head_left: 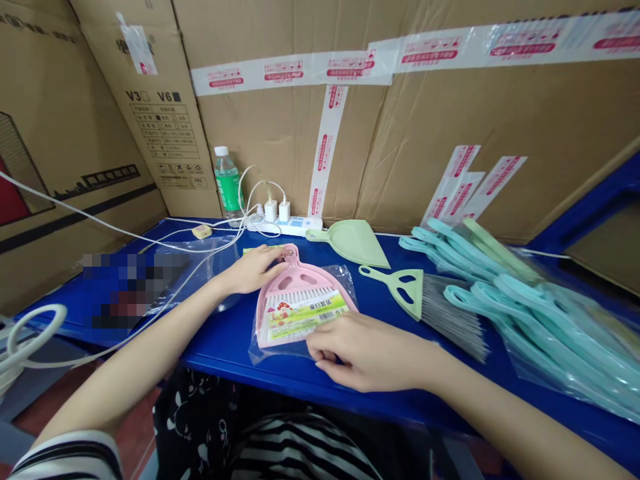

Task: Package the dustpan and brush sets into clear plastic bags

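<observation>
A pink dustpan point(265, 317) with a white-bristled brush point(300, 297) and a printed label card point(295, 317) lies flat in a clear plastic bag point(346, 277) in front of me. My left hand point(256, 270) is closed at the dustpan's handle, thumb and fingers by the hanging hole. Over the lower right corner of the bag rests my right hand point(363, 350), its fingers curled; whatever they pinch is hidden. To the right lie a green dustpan point(353, 241) and a separate green brush point(410, 290) with grey bristles, both unwrapped.
Several turquoise dustpan sets point(530, 320) in plastic are piled at the right of the blue table point(225, 347). A power strip point(300, 227) with white chargers and a water bottle point(229, 183) stand along the cardboard wall point(280, 133). White cables point(125, 237) cross the left side.
</observation>
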A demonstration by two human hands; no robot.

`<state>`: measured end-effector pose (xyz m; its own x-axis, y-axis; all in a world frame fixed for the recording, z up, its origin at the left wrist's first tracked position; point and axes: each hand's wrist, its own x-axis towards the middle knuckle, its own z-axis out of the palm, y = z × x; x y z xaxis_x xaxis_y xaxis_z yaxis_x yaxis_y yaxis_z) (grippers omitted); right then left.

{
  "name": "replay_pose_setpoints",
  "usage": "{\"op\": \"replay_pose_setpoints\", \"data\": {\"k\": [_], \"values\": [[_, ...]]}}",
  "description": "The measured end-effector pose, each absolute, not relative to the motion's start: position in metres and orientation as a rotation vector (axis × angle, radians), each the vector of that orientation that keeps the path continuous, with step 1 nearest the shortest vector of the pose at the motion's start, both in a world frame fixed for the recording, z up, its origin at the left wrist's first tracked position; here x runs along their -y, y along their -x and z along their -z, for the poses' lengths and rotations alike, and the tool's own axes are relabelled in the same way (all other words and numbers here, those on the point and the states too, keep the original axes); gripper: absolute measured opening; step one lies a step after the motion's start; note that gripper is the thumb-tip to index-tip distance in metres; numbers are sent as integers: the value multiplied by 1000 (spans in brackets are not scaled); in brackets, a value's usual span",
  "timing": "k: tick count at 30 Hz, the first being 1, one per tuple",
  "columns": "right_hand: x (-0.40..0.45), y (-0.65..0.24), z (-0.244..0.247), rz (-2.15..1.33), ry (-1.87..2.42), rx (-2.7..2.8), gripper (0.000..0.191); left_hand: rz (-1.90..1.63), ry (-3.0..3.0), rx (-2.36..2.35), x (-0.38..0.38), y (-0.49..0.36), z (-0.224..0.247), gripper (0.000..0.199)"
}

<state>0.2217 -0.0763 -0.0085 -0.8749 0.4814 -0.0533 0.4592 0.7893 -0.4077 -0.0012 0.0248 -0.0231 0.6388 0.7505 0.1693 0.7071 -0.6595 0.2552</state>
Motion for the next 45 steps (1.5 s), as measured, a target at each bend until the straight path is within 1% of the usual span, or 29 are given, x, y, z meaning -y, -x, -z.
{"op": "replay_pose_setpoints", "data": {"k": [3,8,15,16,18,19,20,22,24,26,29,31,34,36,40,45], "values": [[79,-220,7,-576,817,2933,13,-398,-2709,-1073,-25,1,24,38],[83,-219,10,-470,868,2987,11,-388,-2687,-1101,-27,-2,27,40],[80,-224,5,-577,817,2961,12,-340,-2684,-1082,-22,-2,24,47],[77,-227,2,-573,858,2928,11,-340,-2683,-1083,-21,-2,23,48],[70,-235,-5,-451,1079,2830,11,-343,-2679,-1084,-20,0,20,49],[66,-239,-8,-356,1212,2779,13,-348,-2677,-1079,-20,1,18,49],[63,-244,-10,-292,1328,2745,19,-349,-2677,-1069,-19,1,17,49],[60,-251,-13,-321,1494,2734,36,-340,-2689,-1035,-17,2,15,50],[60,-254,-13,-395,1603,2743,44,-307,-2716,-985,-13,2,15,53],[62,-254,-11,-446,1644,2764,47,-250,-2738,-935,-9,3,15,63],[67,-252,-7,-452,1619,2811,62,-205,-2760,-854,0,3,16,82],[69,-250,-5,-428,1628,2833,69,-201,-2783,-740,7,1,14,91],[69,-249,-4,-409,1702,2850,67,-122,-2803,-492,17,-4,12,101],[69,-248,-5,-406,1739,2862,67,-26,-2783,-396,22,-7,11,100],[70,-248,-8,-415,1769,2892,66,27,-2756,-425,28,-9,12,90],[71,-249,-8,-396,1770,2889,57,-38,-2827,-459,25,-5,13,91]]}}
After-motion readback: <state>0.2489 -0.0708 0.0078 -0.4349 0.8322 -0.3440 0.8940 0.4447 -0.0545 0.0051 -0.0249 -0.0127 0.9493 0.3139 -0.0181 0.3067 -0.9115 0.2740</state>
